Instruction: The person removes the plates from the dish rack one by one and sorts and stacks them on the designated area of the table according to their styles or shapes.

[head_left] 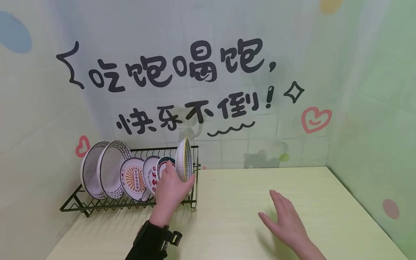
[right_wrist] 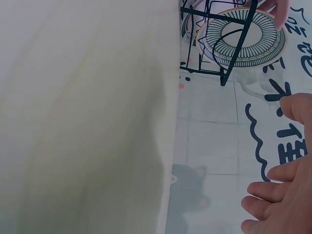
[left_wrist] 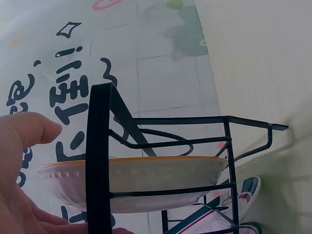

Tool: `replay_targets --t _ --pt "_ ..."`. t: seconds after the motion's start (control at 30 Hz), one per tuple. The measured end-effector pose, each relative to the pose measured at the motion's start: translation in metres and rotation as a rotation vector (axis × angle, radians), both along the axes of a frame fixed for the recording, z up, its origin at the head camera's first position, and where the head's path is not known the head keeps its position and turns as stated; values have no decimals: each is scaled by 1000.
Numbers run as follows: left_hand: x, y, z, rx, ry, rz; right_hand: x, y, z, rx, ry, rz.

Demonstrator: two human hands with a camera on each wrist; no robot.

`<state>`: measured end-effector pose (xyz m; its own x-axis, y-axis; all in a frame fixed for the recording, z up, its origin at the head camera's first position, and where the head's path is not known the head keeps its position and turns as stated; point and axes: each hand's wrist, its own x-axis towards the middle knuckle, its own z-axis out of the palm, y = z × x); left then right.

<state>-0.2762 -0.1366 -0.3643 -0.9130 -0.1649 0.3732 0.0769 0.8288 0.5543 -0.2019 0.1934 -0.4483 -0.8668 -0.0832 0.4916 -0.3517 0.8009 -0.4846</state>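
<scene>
My left hand [head_left: 172, 195] reaches to the right end of a black wire dish rack [head_left: 197, 159], around a bowl [head_left: 183, 159] standing on edge. Its thumb [left_wrist: 41, 129] is spread off the yellow-rimmed side, clear of the rim in the left wrist view. The other fingers are on the outer side, partly hidden. The bowl's patterned inside [right_wrist: 265, 51] shows in the right wrist view. Three small plates stand left of it, the nearest with a sunburst print [head_left: 134, 180]. My right hand [head_left: 289, 224] hovers over the table with fingers extended, holding nothing.
Two large white bowls, one with a patterned inside [head_left: 113, 169], stand at the rack's left end. The pale wooden table [head_left: 234, 202] stretches right of the rack. Printed cloth walls [head_left: 367, 144] close in the back and sides.
</scene>
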Motion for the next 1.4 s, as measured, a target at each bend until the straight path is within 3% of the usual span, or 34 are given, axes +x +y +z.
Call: replay_targets --t 0.4,0.87,1.2,1.4 --pt "-11 5 -4 3 -104 31 -3 -10 0 -22 -43 13" --pt "-21 9 -13 63 -147 32 -6 -15 5 -13 -29 23" --pt "-21 14 -11 165 -143 47 -14 -24 14 -9 7 43" --pt "-21 16 -8 131 -92 66 -15 -26 17 -18 1 53"
